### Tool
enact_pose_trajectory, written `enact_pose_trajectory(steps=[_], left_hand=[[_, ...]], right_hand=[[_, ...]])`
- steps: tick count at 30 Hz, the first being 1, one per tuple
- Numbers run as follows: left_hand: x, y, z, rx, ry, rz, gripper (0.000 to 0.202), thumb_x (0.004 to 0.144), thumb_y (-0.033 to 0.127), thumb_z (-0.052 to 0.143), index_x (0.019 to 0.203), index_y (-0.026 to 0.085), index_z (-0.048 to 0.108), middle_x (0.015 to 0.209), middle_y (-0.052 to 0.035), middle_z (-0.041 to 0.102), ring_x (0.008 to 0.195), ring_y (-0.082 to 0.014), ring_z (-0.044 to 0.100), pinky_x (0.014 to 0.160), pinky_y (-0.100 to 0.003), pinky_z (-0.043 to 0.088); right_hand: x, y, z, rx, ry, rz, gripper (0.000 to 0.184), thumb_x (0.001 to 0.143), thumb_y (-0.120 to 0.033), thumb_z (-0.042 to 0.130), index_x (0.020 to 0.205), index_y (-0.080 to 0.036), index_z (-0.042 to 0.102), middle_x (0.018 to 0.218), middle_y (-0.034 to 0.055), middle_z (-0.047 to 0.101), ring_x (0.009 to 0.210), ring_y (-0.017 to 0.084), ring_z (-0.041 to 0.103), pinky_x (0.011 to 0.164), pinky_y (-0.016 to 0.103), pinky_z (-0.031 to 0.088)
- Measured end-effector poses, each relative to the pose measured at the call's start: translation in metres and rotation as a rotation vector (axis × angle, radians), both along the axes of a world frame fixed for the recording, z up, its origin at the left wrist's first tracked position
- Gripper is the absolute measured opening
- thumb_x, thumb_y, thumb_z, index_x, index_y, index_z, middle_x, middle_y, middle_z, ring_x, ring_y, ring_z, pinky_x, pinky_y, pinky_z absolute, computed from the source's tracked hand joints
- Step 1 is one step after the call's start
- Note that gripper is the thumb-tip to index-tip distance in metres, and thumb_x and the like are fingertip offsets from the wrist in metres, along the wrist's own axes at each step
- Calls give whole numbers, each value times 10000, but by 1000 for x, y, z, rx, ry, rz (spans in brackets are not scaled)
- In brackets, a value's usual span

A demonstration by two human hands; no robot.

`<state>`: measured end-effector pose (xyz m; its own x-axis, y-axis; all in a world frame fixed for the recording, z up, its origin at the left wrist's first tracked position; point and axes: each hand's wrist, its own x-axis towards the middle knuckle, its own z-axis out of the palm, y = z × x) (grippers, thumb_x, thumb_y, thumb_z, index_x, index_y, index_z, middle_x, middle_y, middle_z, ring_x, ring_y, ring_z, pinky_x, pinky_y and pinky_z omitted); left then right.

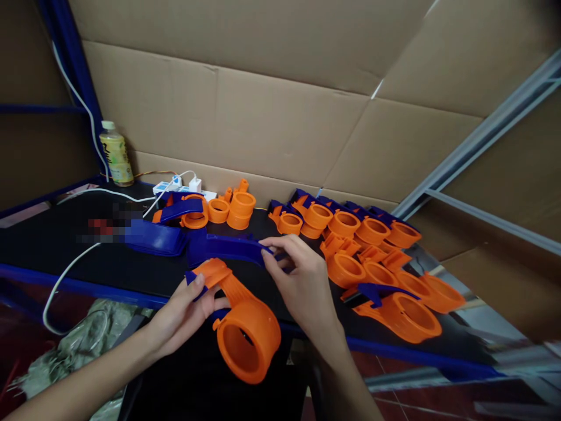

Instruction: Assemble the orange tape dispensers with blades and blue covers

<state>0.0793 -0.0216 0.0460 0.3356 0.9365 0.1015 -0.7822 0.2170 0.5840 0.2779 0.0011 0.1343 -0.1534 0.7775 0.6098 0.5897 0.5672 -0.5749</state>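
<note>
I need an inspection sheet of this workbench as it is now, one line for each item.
Surface: black table top with a blue edge.
Job's things: orange ring part in hand; long blue part lying on the table; many orange rings grouped at right; blue pieces stacked at left.
Clutter: drink bottle at back left; plastic bag below the table.
Grips: left hand holds the orange ring part; right hand pinches the long blue part's end.
Cables: white cable runs over the table to the power strip.
Surroundings: cardboard walls; metal rail at right.
</note>
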Motion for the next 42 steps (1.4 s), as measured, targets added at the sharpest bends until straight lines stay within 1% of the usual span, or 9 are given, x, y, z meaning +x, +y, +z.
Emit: enact_pose_trajectory(steps=[4, 10, 19, 22, 25, 29, 32, 35, 42], left_hand=[[1, 0, 2, 10, 47, 90, 319, 939, 378, 646, 1212, 215, 671, 1247, -110, 700, 1194, -301, 621, 937, -447, 557], [1, 1, 8, -25, 81, 126, 298, 962, 400, 611, 1137, 171, 684, 1215, -112, 728, 1049, -250, 697, 888, -382, 580], [1, 3, 10, -59, 64, 97, 350, 982, 447, 560, 1107, 145, 685, 1244, -142, 720, 1217, -294, 631, 975, -426, 545], [0, 3, 10, -50, 60, 81, 378, 968, 468, 574, 1129, 143, 682, 1266, -151, 709, 1239, -304, 616, 981, -431, 544], [0, 2, 11, -23, 75, 101, 286, 943, 379, 644, 1132, 170, 690, 1255, -121, 719, 1217, -294, 631, 974, -418, 550], [0, -1, 13, 5, 119, 154, 204, 929, 234, 662, 1130, 216, 693, 1191, -64, 746, 1138, -258, 669, 968, -394, 551], [-1, -2, 11, -5, 149, 190, 322, 890, 202, 703, 1207, 241, 664, 1148, -50, 752, 1078, -249, 686, 953, -397, 552], [-2, -5, 6, -5, 195, 211, 475, 832, 178, 757, 1283, 249, 623, 1118, -51, 745, 1046, -243, 683, 931, -365, 543], [-4, -14, 3, 92, 395, 197, 582, 687, 175, 865, 1228, 219, 655, 1075, -52, 720, 979, -244, 657, 871, -300, 510]], right_hand=[[3, -18, 2, 146, -47, 80, 99, 892, -134, 642, 925, -224, 666, 952, 31, 659, 820, 147, 646, 704, 265, 562], [8, -24, -13, 397, -74, 77, 218, 856, -49, 662, 952, -245, 648, 942, 44, 684, 873, 186, 664, 771, 349, 570], [7, -23, -18, 472, -133, 127, 255, 851, -15, 654, 1003, -218, 628, 914, 53, 675, 862, 174, 655, 726, 319, 566], [5, -26, -18, 493, -180, 114, 225, 859, -19, 648, 958, -219, 623, 877, 54, 666, 828, 177, 653, 697, 317, 563], [3, -29, -17, 511, -216, 75, 212, 859, -21, 650, 862, -226, 598, 810, 44, 650, 780, 179, 641, 683, 320, 560], [11, -31, -8, 370, -258, 136, 181, 873, -63, 653, 824, -228, 596, 873, 56, 673, 834, 188, 656, 715, 327, 564], [27, -33, 5, 116, -264, 258, 131, 860, -182, 728, 951, -253, 666, 1046, 66, 693, 967, 204, 670, 809, 347, 578], [41, -34, 15, -70, -212, 349, 259, 818, -307, 795, 1059, -279, 705, 1131, 71, 696, 1046, 226, 667, 897, 372, 567], [15, -19, -2, -356, -18, 338, 179, 946, -333, 645, 1068, -233, 730, 993, 39, 735, 870, 159, 669, 775, 273, 533]])
